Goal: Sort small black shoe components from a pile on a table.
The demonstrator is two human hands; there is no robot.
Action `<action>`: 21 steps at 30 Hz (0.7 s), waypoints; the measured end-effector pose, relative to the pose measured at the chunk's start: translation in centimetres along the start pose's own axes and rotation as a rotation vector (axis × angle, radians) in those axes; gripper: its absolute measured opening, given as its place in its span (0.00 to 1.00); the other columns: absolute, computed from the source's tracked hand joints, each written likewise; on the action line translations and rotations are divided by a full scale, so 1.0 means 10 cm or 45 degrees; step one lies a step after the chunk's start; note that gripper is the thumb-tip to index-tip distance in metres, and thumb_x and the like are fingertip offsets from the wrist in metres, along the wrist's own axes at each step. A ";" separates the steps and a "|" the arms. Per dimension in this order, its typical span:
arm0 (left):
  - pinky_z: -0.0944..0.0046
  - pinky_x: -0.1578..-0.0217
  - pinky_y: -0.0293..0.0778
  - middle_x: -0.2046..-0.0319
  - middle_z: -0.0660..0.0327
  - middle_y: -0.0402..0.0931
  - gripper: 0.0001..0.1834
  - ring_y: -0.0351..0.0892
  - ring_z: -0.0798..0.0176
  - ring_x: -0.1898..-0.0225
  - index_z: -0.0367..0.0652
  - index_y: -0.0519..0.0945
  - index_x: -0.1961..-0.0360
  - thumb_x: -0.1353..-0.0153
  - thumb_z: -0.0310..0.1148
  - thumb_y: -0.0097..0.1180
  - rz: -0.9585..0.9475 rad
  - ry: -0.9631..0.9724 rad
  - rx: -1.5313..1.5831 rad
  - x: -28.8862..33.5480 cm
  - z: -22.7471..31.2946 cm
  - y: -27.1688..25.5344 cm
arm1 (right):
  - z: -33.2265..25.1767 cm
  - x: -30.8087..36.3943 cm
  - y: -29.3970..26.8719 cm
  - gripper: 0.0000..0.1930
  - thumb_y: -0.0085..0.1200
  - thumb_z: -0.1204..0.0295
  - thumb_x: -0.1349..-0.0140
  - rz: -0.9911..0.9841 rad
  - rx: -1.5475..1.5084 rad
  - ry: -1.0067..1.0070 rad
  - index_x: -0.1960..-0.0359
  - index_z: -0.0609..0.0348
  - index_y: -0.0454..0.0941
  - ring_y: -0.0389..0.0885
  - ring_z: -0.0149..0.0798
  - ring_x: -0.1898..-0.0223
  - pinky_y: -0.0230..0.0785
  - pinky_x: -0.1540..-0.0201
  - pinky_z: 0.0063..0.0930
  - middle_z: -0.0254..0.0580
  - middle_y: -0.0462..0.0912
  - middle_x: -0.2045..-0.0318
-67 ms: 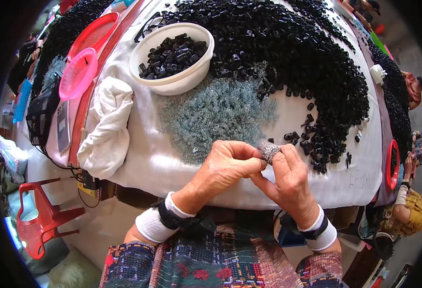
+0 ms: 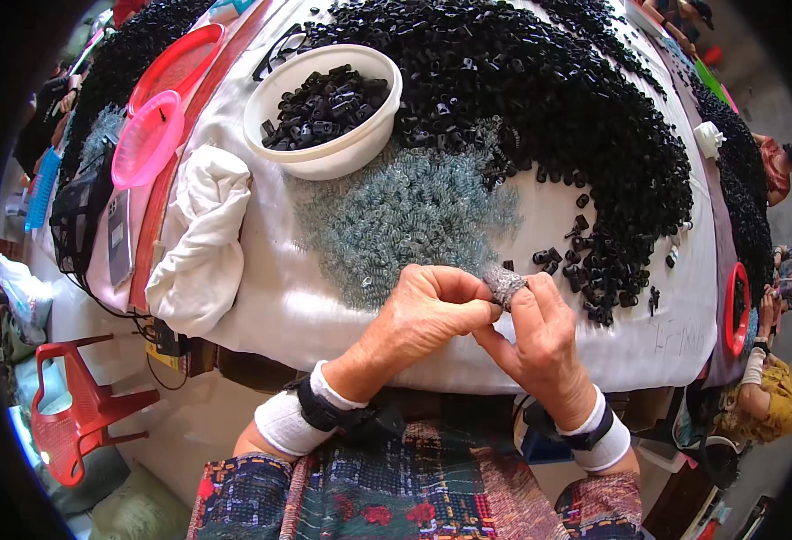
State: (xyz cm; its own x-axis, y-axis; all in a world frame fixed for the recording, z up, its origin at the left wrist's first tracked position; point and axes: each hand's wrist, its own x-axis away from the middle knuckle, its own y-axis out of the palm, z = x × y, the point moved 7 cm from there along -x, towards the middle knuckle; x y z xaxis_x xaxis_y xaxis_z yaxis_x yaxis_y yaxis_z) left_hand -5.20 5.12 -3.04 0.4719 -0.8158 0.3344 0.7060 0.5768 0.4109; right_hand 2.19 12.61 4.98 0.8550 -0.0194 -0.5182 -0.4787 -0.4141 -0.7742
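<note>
Above the near part of a white-covered table (image 2: pixel 279 315), my two hands meet. My left hand (image 2: pixel 418 310) is closed in a pinch of thumb and fingers. Facing it, my right hand (image 2: pixel 540 337) is also pinched, and a grey fuzzy wrap (image 2: pixel 506 286) covers its index fingertip. Whatever lies between the fingertips is hidden. Just beyond my hands spreads a heap of small metal coil springs (image 2: pixel 396 225). A large pile of small black plastic parts (image 2: pixel 594 117) curves behind and to the right, with several loose black parts (image 2: pixel 549 258) near my right hand.
A white bowl (image 2: pixel 324 165) of black parts stands behind the springs. To the left lie a crumpled white cloth (image 2: pixel 202 238), a phone (image 2: pixel 119 238), a pink basket (image 2: pixel 148 144) and a red tray (image 2: pixel 180 67). A red chair (image 2: pixel 76 405) stands lower left; other people work at right.
</note>
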 end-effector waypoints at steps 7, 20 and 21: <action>0.75 0.68 0.73 0.73 0.65 0.80 0.07 0.76 0.76 0.70 0.33 0.82 0.68 0.46 0.26 0.62 -0.029 0.074 0.047 0.01 0.02 0.03 | 0.03 0.07 -0.01 0.19 0.67 0.79 0.60 -0.018 0.057 -0.032 0.66 0.69 0.73 0.72 0.48 0.77 0.66 0.78 0.35 0.50 0.71 0.74; 0.77 0.69 0.71 0.73 0.67 0.79 0.06 0.75 0.78 0.71 0.35 0.82 0.69 0.47 0.25 0.62 -0.065 0.090 0.127 0.00 -0.04 0.02 | 0.03 0.00 -0.04 0.14 0.62 0.81 0.58 -0.048 -0.231 0.157 0.67 0.68 0.75 0.74 0.48 0.73 0.69 0.72 0.34 0.48 0.73 0.72; 0.77 0.69 0.71 0.73 0.67 0.79 0.06 0.75 0.78 0.71 0.35 0.82 0.69 0.47 0.25 0.62 -0.071 0.092 0.129 0.01 -0.03 0.02 | 0.03 0.01 -0.07 0.14 0.62 0.81 0.58 -0.048 -0.225 0.157 0.67 0.68 0.75 0.74 0.48 0.73 0.69 0.72 0.34 0.48 0.73 0.72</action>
State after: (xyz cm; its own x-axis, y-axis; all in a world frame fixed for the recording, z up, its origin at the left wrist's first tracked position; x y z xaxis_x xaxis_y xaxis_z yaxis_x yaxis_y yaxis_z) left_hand -4.84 5.20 -3.20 0.4731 -0.8454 0.2481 0.6769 0.5290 0.5118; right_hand 2.51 13.18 5.32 0.8948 -0.1074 -0.4334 -0.4126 -0.5698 -0.7107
